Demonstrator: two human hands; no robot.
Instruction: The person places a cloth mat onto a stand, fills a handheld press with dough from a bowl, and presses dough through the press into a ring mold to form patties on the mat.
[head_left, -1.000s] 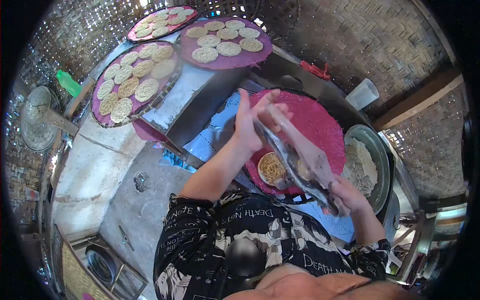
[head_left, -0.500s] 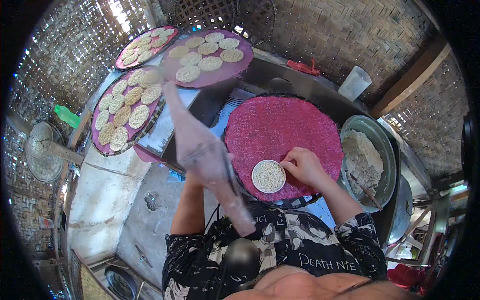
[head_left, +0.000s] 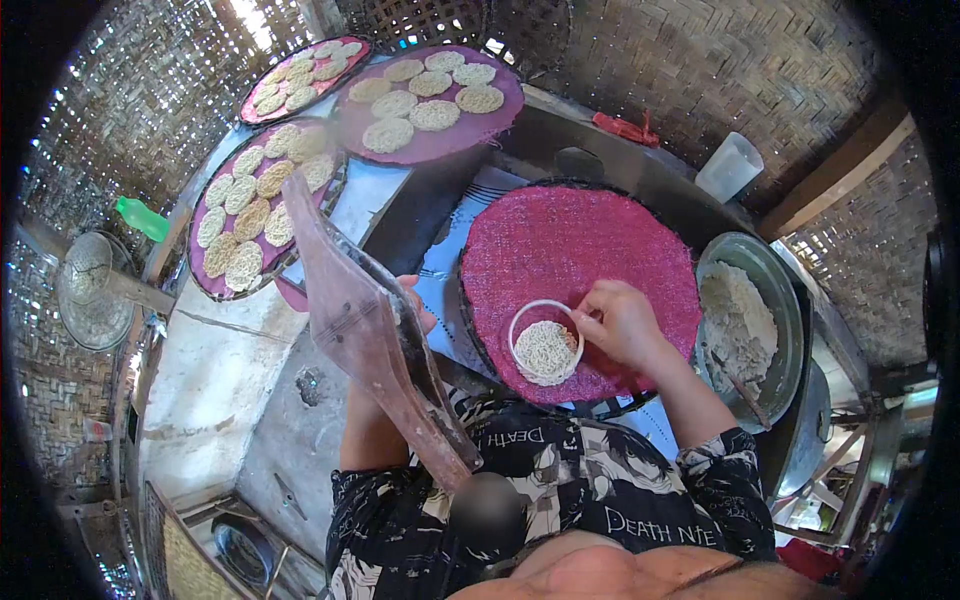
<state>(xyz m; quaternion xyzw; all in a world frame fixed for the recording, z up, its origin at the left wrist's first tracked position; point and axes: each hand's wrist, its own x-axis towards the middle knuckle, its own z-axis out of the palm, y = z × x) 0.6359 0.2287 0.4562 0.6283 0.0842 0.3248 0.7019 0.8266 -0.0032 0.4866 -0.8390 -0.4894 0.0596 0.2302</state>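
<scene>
My left hand (head_left: 420, 305) grips a long wooden press (head_left: 352, 325) with wide middle and tapered ends, tilted to the left of the round tray. Most of that hand is hidden behind the wood; only fingertips show. Between thumb and fingers, my right hand (head_left: 622, 325) pinches the edge of a white ring mould (head_left: 545, 303). The ring tilts up around a round cake of thin pale noodle strands (head_left: 545, 352). That cake lies near the front edge of the red cloth (head_left: 570, 240) covering the tray.
A basin (head_left: 790, 285) of pale dough with a stick stands right of the tray. Trays of noodle cakes (head_left: 435, 115) sit at the back left. A translucent cup (head_left: 730, 168) and red plastic (head_left: 625, 128) rest on the back ledge. A green bottle (head_left: 143, 218) is far left.
The wooden press has swung left and up, away from the tray, with my left hand. My right hand has tipped the ring mould up, so it no longer lies flat around the noodle cake.
</scene>
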